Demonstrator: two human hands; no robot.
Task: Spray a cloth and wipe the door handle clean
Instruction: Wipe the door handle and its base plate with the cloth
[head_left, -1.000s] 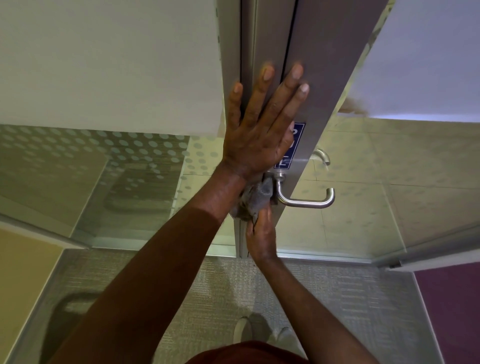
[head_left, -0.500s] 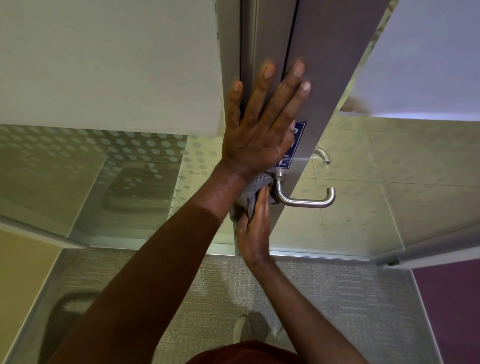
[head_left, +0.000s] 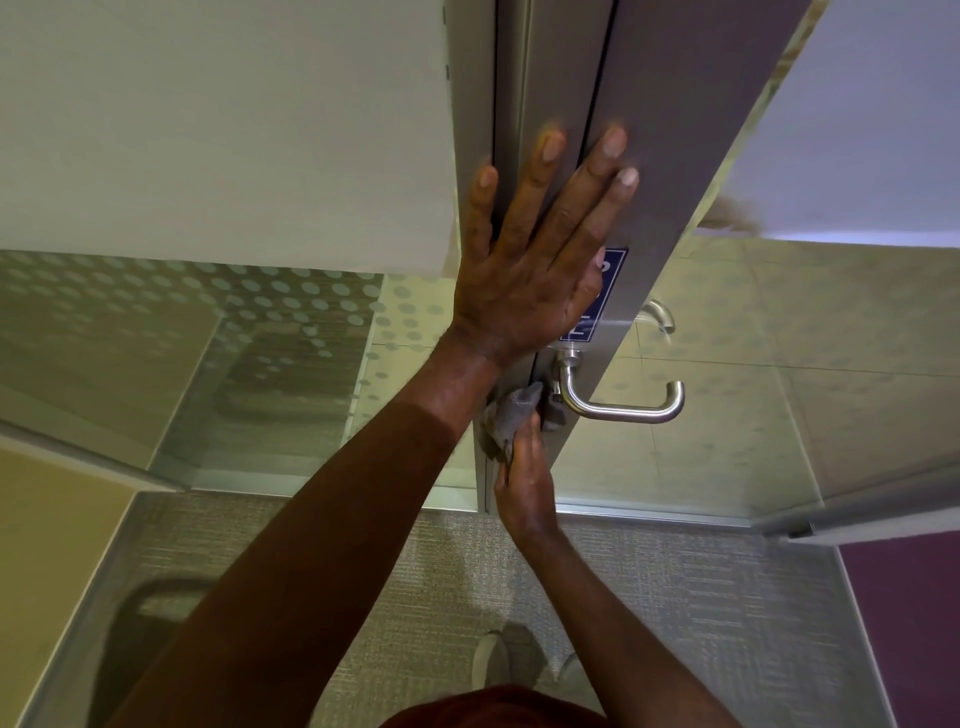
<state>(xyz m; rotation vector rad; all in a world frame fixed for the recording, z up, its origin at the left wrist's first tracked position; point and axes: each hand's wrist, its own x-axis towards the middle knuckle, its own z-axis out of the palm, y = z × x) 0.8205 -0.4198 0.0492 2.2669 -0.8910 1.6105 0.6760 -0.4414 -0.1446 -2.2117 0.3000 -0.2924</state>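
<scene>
Grey carpeted floor (head_left: 649, 597) underfoot; pale shoes (head_left: 491, 657) stand on it; purple section (head_left: 909, 623) at right.

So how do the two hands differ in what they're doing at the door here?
The left hand lies flat and open with fingers spread against the door frame, above the handle; the right hand sits lower, closed around the grey cloth. The left hand holds nothing and partly covers the blue sign; the right hand presses the cloth near the base of the door handle. Both are bare.

Grey cloth (head_left: 511, 421): bunched, gripped in right hand (head_left: 522, 486), pressed at handle base. Steel lever handle (head_left: 621, 408): horizontal, below flat left hand (head_left: 524, 291).
</scene>
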